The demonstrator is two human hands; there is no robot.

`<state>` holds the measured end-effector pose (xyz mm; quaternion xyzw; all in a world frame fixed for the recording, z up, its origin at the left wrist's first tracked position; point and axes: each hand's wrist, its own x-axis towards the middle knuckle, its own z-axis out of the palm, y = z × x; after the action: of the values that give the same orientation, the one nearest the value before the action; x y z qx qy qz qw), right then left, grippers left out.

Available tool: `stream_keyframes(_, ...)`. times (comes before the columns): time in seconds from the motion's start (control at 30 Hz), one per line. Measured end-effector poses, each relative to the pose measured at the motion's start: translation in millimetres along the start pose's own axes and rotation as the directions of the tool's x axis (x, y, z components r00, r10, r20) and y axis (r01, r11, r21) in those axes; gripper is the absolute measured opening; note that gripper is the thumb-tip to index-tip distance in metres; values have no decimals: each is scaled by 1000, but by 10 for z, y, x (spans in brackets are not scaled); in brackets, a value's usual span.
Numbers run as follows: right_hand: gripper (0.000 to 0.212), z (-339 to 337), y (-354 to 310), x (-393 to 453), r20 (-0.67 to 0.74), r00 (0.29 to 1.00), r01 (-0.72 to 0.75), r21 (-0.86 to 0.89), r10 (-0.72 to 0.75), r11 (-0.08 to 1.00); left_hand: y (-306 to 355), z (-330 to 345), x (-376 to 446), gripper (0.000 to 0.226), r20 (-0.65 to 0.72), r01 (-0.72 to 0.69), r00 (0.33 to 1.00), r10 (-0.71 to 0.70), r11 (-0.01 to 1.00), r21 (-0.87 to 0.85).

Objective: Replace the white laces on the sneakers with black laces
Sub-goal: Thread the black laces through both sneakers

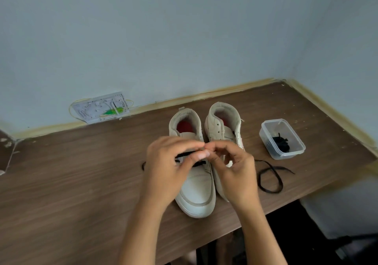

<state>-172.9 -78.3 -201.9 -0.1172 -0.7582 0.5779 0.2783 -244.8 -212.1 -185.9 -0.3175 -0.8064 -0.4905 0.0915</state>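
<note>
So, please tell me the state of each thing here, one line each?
Left white leather sneaker: upright, black lace partly threaded.
Right white sneaker: upright, unlaced.
Long black lace: ends loose on table.
Clear plastic box: open, holds black lace.
Left hand: pinching lace.
Right hand: pinching lace.

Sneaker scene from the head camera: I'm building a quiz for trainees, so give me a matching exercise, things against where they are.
Things:
1. plastic container
2. wall box
3. loose black lace
4. left sneaker

Places:
A. on the wall, far left
B. partly under the hands
C. table, right of the sneakers, holding black laces
D. lying on the table in front of the container

Pairs: 1-C, 2-A, 3-D, 4-B
</note>
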Motion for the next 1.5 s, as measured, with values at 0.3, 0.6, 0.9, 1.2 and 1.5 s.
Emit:
stream_keyframes(0.3,10,111,60,-12,-112,994,-22,-204,-1,979,-111,151,-41,14,-143,194,973,-183,979,63)
stream_keyframes(0.6,38,291,131,-55,-184,981,-41,-482,-56,875,-63,352,-108,13,-240,249,959,-152,856,454)
stream_keyframes(0.9,38,319,79,-183,-206,979,-65,-320,-3,945,-169,299,-55,14,-277,386,909,-312,880,277)
stream_keyframes(1.2,36,292,114,-138,-205,979,-86,-361,11,929,-138,226,-44,10,-184,419,906,-380,864,278)
stream_keyframes(1.5,29,263,109,-118,-190,981,-92,-364,23,927,-109,231,-99,13,-206,359,932,-298,839,410)
